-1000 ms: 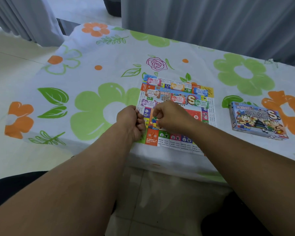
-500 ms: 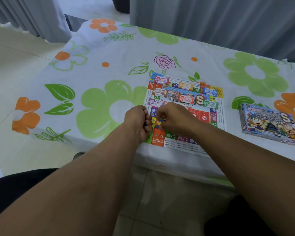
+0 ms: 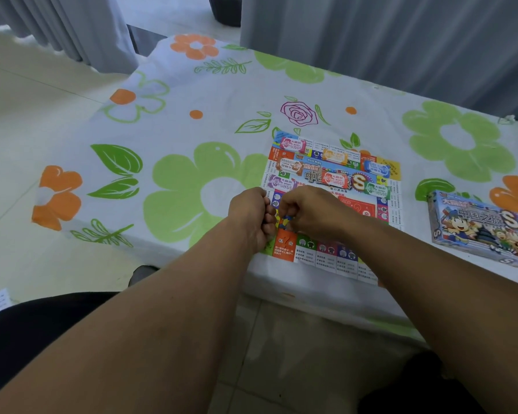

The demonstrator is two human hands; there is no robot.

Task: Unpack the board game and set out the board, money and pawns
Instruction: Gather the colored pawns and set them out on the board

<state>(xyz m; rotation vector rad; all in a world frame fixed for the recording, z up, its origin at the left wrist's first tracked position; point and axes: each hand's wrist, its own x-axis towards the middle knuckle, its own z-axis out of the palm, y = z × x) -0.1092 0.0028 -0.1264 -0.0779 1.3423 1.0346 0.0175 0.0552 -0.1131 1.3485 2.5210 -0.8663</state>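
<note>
Both curled — L hand [image 3: 249, 218], R hand [image 3: 311, 211], contents hidden

Both my hands meet over the board's [image 3: 326, 252] near-left corner.
My left hand [image 3: 251, 218] and right hand [image 3: 310, 212], fingers curled, pinch a small blue-and-yellow thing [image 3: 286, 222] I can't identify. Money notes [image 3: 335, 178] lie on the board's far half. The game box [image 3: 479, 228] sits apart on the right.

Our left forearm [image 3: 162, 309] and right forearm [image 3: 416, 279] reach from the near side and converge. Left grip [image 3: 251, 216] and right grip [image 3: 308, 213] meet knuckle to knuckle, fingers curled in, pinching a small blue-and-yellow piece [image 3: 286, 221] between them.
</note>
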